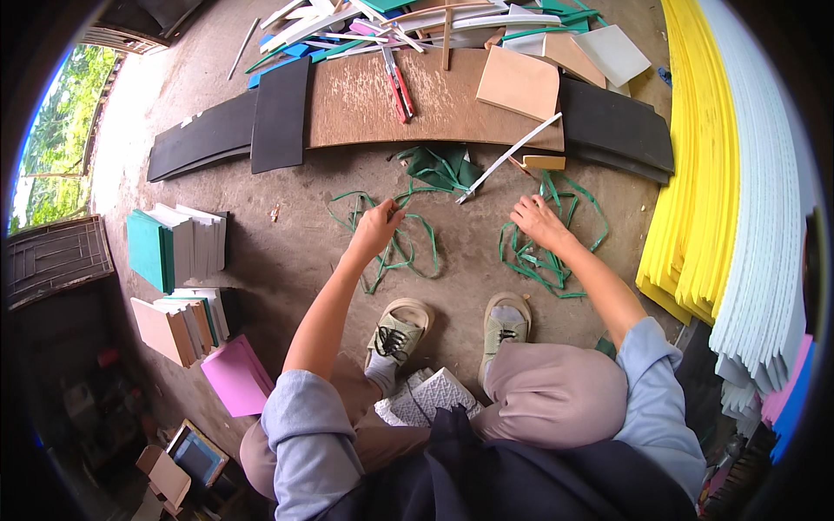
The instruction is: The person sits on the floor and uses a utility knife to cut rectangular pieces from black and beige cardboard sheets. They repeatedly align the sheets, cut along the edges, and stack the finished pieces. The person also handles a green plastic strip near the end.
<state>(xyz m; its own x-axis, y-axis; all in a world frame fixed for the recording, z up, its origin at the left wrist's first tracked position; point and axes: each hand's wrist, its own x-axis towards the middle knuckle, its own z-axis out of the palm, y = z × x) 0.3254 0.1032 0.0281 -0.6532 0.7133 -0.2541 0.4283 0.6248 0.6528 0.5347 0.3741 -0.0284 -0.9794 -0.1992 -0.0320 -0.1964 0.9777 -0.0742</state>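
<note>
A tangle of thin green strapping (432, 243) lies in loops on the concrete floor between my feet and a wooden board. My left hand (379, 229) is closed in a pinch on part of it. A second green strap tangle (556, 271) lies to the right. Over its upper left part, my right hand (539, 222) has its fingers bent down and closed on the strap; the fingertips are partly hidden. Beyond and between the hands, a crumpled dark green cloth-like piece (439, 169) rests on the floor, a white strip (508, 159) slanting beside it.
A wooden board (356, 95) carries a red utility knife (400, 91) and beige foam sheets (519, 82). Dark foam sheets (282, 113) flank it. Colourful offcuts (417, 26) pile behind. Foam stacks (178, 239) stand left; tall yellow sheets (695, 165) rise at right.
</note>
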